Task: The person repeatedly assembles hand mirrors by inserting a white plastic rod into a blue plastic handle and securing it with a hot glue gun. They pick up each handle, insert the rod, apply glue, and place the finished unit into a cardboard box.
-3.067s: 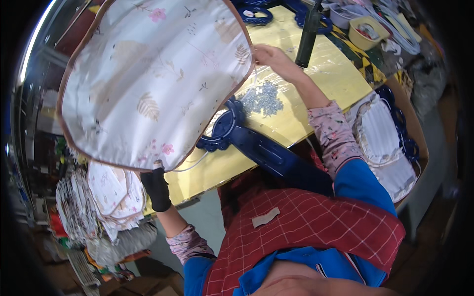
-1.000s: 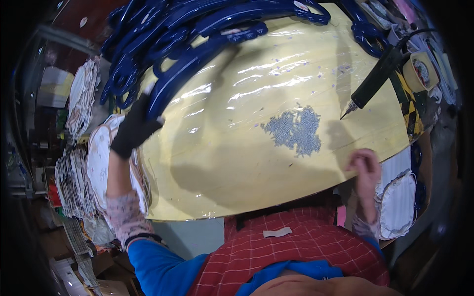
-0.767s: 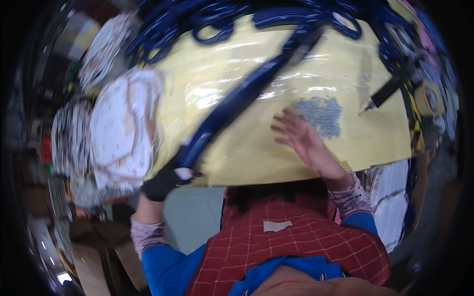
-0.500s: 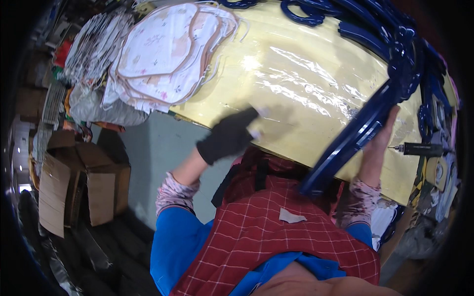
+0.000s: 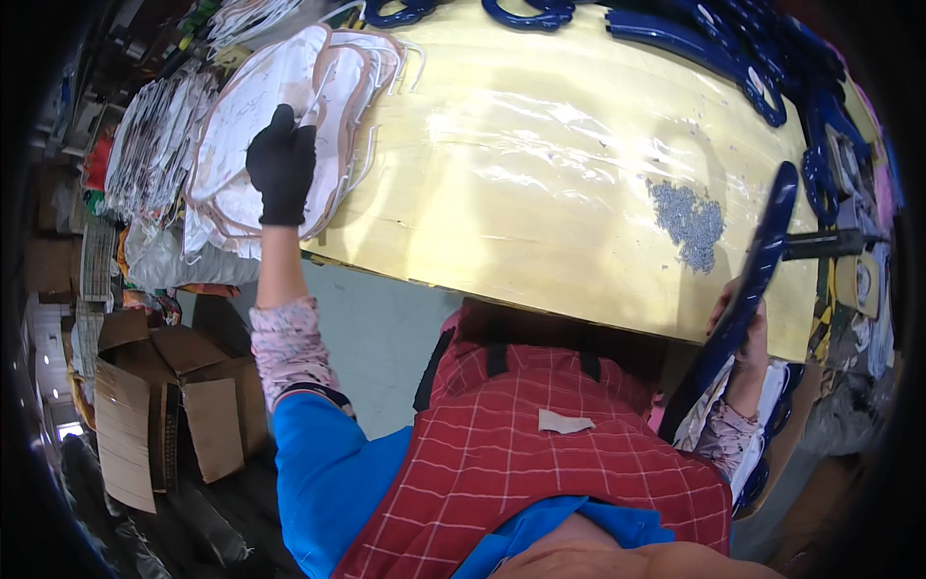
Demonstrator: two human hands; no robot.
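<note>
The blue frame (image 5: pixel 741 304) is gripped by the right hand (image 5: pixel 755 333) at the surface (image 5: pixel 540 256) edge. Cloths (image 5: pixel 236 121) are stacked beneath the left hand (image 5: pixel 282 171), whose grip cannot be told; none is seen joined to the frame.

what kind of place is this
Likely a workshop or small factory: a pile of small grey pieces lies on the yellow table, shiny blue parts crowd its far edge, and stacked pale cloth pieces lie at its left.
</note>
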